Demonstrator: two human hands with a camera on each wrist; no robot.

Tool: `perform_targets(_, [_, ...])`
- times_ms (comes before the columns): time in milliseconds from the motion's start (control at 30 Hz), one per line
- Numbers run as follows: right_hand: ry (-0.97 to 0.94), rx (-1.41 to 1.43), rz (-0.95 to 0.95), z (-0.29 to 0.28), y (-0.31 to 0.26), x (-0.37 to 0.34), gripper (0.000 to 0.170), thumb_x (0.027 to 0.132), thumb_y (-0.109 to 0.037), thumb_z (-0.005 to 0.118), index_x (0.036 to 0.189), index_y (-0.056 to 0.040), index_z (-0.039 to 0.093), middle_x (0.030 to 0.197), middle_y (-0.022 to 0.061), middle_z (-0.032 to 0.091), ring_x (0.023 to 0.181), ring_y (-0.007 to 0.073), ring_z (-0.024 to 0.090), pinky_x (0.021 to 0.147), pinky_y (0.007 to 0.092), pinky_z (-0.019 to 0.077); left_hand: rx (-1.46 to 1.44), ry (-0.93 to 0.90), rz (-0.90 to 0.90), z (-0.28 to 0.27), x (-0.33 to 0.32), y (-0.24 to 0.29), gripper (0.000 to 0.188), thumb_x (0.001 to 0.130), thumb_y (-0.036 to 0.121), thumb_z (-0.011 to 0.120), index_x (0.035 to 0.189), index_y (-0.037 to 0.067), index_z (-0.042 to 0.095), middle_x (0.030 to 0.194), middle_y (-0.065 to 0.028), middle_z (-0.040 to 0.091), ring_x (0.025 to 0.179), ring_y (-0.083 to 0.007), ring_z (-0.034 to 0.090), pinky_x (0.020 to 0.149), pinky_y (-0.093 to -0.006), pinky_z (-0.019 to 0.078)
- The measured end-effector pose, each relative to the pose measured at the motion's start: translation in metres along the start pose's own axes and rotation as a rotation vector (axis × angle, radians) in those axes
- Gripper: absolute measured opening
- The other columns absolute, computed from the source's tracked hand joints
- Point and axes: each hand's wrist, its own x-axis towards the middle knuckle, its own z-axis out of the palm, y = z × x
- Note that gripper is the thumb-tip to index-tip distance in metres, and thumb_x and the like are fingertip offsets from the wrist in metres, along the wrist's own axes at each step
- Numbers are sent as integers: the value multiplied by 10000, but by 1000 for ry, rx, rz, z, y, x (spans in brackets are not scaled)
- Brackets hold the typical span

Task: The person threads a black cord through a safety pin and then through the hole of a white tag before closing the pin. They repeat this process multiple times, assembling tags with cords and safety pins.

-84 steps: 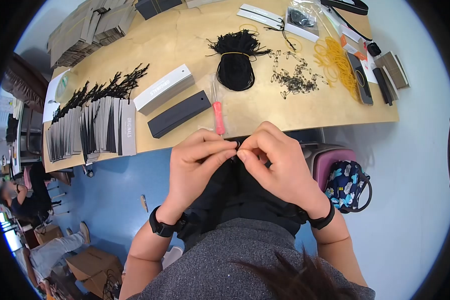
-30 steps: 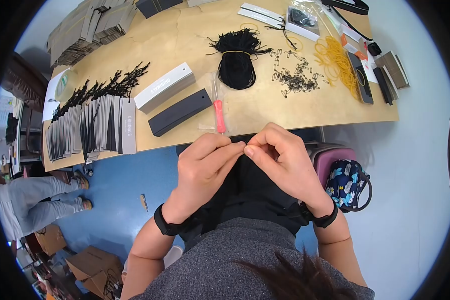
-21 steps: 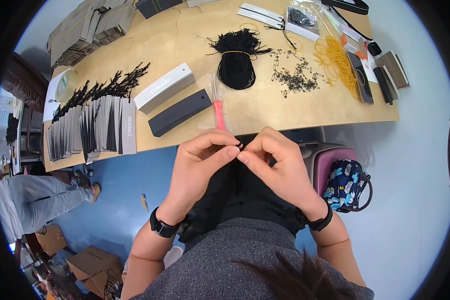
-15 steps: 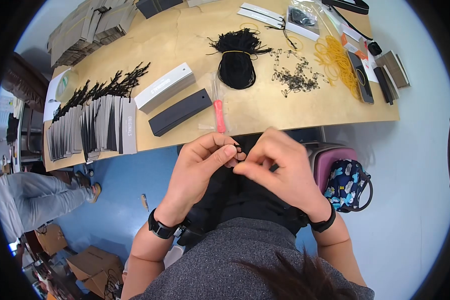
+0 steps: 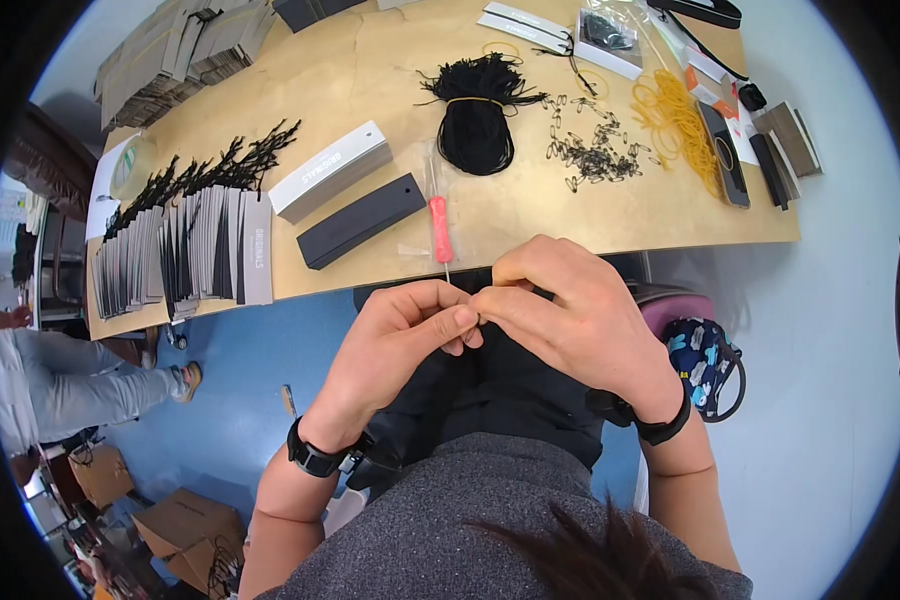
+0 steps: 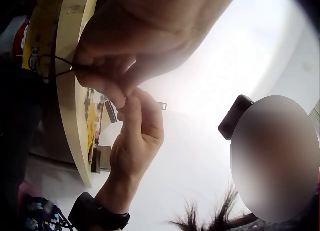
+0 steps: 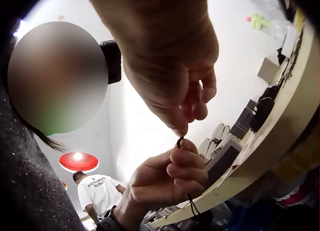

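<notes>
Both hands meet in front of the near table edge, fingertips against each other. My left hand (image 5: 395, 325) pinches a thin black cord (image 7: 180, 141) between thumb and forefinger; its small dark end sticks up there in the right wrist view. A loop of the same cord (image 6: 62, 66) hangs out of the left hand's other side. My right hand (image 5: 575, 310) has its thumb and forefinger pinched at that cord end, other fingers bent. Just beyond the hands lies a pink-handled tool (image 5: 440, 230) with a thin metal shaft pointing at me.
On the table (image 5: 540, 220) lie a banded bundle of black cords (image 5: 477, 130), small metal clips (image 5: 595, 155), yellow rubber bands (image 5: 675, 125), a black box (image 5: 360, 222), a white box (image 5: 330, 170) and rows of corded tags (image 5: 205, 245). A phone (image 5: 722, 155) lies at right.
Half a second ago the right fingertips were lower and moving; now the right hand is raised and turned, its fingertips at the left thumb. A person in light trousers has come into view at left.
</notes>
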Motion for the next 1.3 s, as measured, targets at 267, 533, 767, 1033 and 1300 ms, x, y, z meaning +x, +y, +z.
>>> perform_targets(267, [-57, 24, -2, 9, 3, 0, 173, 760, -55, 713, 807, -49, 547, 832, 79, 498, 781, 264, 578, 663, 382, 475, 182, -22, -60, 0, -2, 5, 178, 986, 139, 644, 1036, -27, 689, 894, -35, 696, 824, -74, 613, 756, -224, 490])
perform_targets(533, [23, -51, -37, 20, 3, -5, 184, 727, -57, 717, 815, -54, 555, 832, 71, 502, 757, 251, 572, 645, 366, 469, 209, -6, -38, -1, -3, 5, 146, 970, 107, 654, 1012, -31, 683, 871, -22, 683, 811, -64, 611, 728, -217, 486])
perform_targets(767, [40, -187, -72, 22, -3, -16, 234, 705, -100, 732, 898, -35, 617, 855, 50, 523, 769, 205, 570, 681, 333, 441, 178, 47, -58, -1, -4, 4, 157, 967, 123, 660, 992, -26, 704, 836, -32, 698, 800, -75, 635, 704, -217, 476])
perform_targets(1033, [29, -128, -48, 25, -1, -15, 210, 703, -69, 752, 855, -37, 611, 837, 61, 529, 753, 233, 579, 680, 357, 455, 252, 129, 5, 5, -6, -4, 136, 935, 81, 680, 986, -41, 711, 862, -47, 720, 747, -84, 645, 684, -229, 504])
perform_targets(1300, [-39, -74, 43, 29, 8, -13, 158, 727, -78, 718, 805, -47, 585, 793, 78, 495, 719, 260, 556, 655, 368, 436, 858, 327, 453, 18, -3, -10, 80, 812, -35, 685, 887, -29, 709, 808, -64, 678, 705, -65, 616, 603, -227, 487])
